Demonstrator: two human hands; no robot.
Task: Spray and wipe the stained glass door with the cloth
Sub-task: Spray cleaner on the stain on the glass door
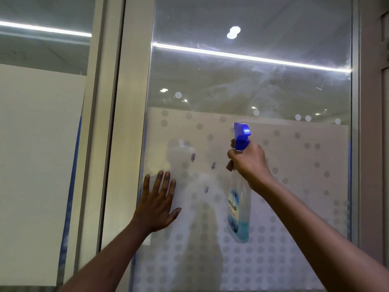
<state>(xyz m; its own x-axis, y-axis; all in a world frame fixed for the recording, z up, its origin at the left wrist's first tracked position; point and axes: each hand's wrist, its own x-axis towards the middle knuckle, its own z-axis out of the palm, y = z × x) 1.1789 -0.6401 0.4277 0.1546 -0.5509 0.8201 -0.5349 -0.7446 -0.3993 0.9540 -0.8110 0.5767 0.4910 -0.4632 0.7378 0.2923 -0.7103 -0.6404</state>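
Note:
The glass door (294, 91) fills the view, clear above and frosted with grey dots below. Three small dark stains (192, 157) mark the frosted part between my hands. My right hand (250, 163) grips the neck of a clear spray bottle (239, 213) with a blue trigger head and a little blue liquid at the bottom, held upright close to the glass, right of the stains. My left hand (157, 202) lies flat with fingers spread on the glass by the door's left frame. No cloth is in view.
A pale door frame (126, 123) runs down the left of the pane, with another glass panel (42, 123) beyond it. A grey frame (370, 144) borders the right side. Ceiling lights reflect in the upper glass.

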